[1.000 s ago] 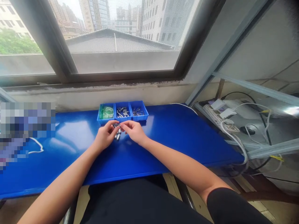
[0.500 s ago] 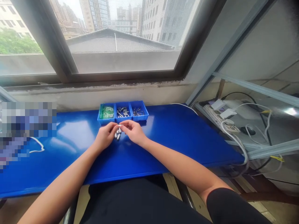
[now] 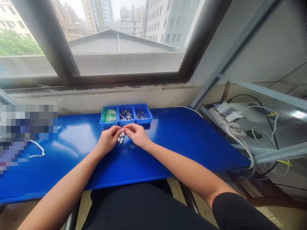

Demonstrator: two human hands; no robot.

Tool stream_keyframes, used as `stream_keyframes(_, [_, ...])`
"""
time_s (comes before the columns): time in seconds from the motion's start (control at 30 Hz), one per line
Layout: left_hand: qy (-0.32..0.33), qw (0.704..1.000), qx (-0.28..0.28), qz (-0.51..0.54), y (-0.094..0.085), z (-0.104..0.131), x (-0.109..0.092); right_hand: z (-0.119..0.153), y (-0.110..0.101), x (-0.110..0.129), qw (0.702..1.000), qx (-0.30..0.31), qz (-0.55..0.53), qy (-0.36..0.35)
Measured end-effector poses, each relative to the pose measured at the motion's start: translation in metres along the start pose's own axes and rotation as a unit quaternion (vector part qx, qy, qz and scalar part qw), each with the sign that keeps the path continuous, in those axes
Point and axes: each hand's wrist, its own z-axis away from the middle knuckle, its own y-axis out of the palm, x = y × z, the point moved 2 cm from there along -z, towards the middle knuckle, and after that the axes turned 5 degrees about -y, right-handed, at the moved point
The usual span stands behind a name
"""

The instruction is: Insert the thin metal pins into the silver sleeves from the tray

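My left hand [image 3: 109, 138] and my right hand [image 3: 135, 134] meet fingertip to fingertip over the table. Between their pinched fingers is a small pale cylindrical piece [image 3: 123, 129], mostly covered by the fingertips. Under the hands lie several loose silver metal cylinders [image 3: 121, 140] on the blue surface. Just beyond stand three joined blue bins. The left bin [image 3: 109, 123] holds pale pieces in a green bag. Dark and silver cylinders fill the middle bin [image 3: 127, 122], and thin metal pins lie in the right bin [image 3: 144, 121].
The blue tabletop [image 3: 182, 143] runs below a window. At right, a metal frame [image 3: 266, 88] stands by a power strip [image 3: 225, 121] with plugs and white cables. A white cable [image 3: 38, 154] lies at left beside a blurred-out patch.
My fingers have shifted very slightly around the small piece. The hands, bins and loose cylinders otherwise keep their places.
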Motion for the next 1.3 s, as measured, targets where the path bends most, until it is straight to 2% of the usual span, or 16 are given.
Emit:
stream_keyframes(0.13, [-0.006,1.0,-0.001,-0.003,-0.001,-0.0001,-0.0013,0.0013,0.0006,0.0007,1.0,0.006,0.01,-0.017])
stream_keyframes(0.4, [0.014,0.999,-0.002,0.043,0.0005,0.0011,-0.002,-0.0017,-0.0001,0.0029,0.999,-0.017,-0.032,0.015])
stream_keyframes(0.73, [0.004,1.0,-0.008,-0.007,-0.0033,-0.0004,-0.0038,0.0014,0.0014,0.002,1.0,0.007,-0.016,-0.002])
stream_keyframes(1.03, [0.013,0.999,0.001,0.041,0.0,0.0011,-0.0031,-0.0015,0.0003,0.003,0.999,-0.014,-0.035,0.02])
stream_keyframes(1.3, [0.013,1.0,-0.012,-0.008,-0.0015,-0.0006,0.0003,0.0005,0.0003,-0.0012,1.0,0.013,0.002,-0.009])
